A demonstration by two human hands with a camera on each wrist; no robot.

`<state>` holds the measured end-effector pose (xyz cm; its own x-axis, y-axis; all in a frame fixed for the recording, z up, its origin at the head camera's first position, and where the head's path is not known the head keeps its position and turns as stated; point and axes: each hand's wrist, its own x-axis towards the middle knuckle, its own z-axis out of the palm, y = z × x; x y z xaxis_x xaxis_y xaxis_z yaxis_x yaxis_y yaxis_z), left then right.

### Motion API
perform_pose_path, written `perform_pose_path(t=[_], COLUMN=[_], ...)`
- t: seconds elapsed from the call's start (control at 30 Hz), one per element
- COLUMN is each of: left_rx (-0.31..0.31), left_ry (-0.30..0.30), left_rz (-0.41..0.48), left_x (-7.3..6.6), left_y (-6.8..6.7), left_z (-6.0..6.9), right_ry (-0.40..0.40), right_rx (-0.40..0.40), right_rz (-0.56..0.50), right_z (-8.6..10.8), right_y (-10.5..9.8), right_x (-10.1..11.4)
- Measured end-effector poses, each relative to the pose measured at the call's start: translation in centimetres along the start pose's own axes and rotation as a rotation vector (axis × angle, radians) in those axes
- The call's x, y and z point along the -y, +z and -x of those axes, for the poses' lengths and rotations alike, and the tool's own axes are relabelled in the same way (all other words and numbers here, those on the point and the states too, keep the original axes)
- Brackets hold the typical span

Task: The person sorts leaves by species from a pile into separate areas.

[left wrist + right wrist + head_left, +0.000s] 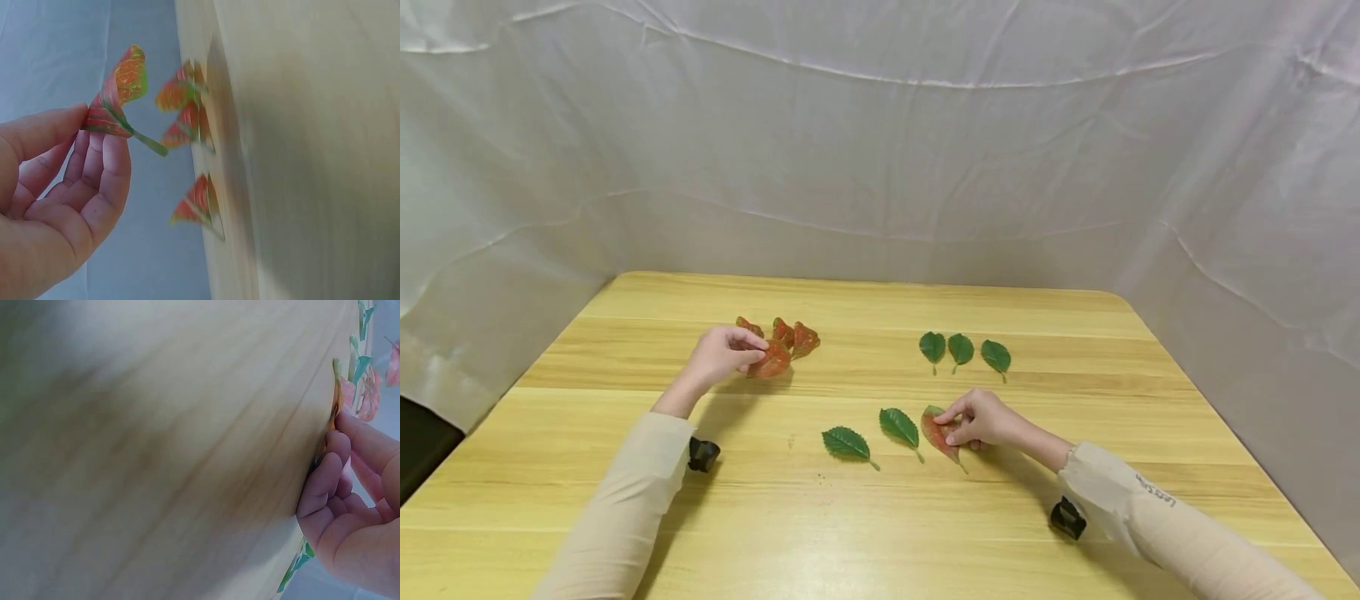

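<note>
Between thumb and fingers my left hand (721,354) pinches a red leaf (771,360), held just above the table; the left wrist view shows this red leaf (115,103) curled, with a green stem. Behind it lie several red leaves, among them one red leaf (806,340) at the right of that group. My right hand (988,419) pinches a red-and-green leaf (942,435) at its right edge, low at the tabletop. To the left of that leaf lie two green leaves, the nearer one a toothed green leaf (899,427) and the other a green leaf (847,443).
Farther back on the wooden table (850,533) three green leaves lie in a row, the middle green leaf (960,348) among them. A pale curtain (880,167) hangs around the back and sides. Black wrist devices (703,455) sit under both cuffs.
</note>
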<state>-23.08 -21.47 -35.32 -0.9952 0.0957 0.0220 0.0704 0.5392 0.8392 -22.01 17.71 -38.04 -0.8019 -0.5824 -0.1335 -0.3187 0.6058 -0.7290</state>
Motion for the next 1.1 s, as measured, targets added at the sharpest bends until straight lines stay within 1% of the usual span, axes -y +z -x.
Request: perform_pose_path(t=[0.27, 0.43, 0.57, 0.7, 0.83, 0.93, 1.03, 1.1], left_rx=[-0.048, -0.055, -0.052, -0.045, -0.033, -0.011, 0.015, 0.017], left_ry=[-0.035, -0.043, -0.032, -0.001, 0.014, -0.012, -0.045, -0.057], left_rz=[-0.085, -0.112, -0.150, -0.226, -0.285, -0.274, -0.238, -0.241], left_x=[0.6, 1.0, 1.5, 2.0, 2.4, 2.7, 2.9, 2.9], left_y=[-2.2, -3.1, -3.5, -3.7, -3.9, -4.0, -4.1, -4.1], left_z=[0.5, 0.6, 0.6, 0.4, 0.2, 0.0, -0.1, 0.0], right_ry=[-0.012, -0.013, -0.012, -0.010, -0.017, -0.016, -0.013, -0.004], right_rx=[0.005, 0.005, 0.008, 0.007, 0.006, 0.003, 0.002, 0.001], right_rz=[-0.018, -0.016, -0.015, -0.022, -0.024, -0.031, -0.035, -0.035], right_z=[0.0, 0.0, 0.0, 0.0, 0.0, 0.0, 0.0, 0.0], right_y=[0.0, 0.0, 0.1, 0.1, 0.1, 0.1, 0.1, 0.1], right_x=[-0.3, -0.3, -0.3, -0.3, -0.3, -0.2, -0.2, -0.1])
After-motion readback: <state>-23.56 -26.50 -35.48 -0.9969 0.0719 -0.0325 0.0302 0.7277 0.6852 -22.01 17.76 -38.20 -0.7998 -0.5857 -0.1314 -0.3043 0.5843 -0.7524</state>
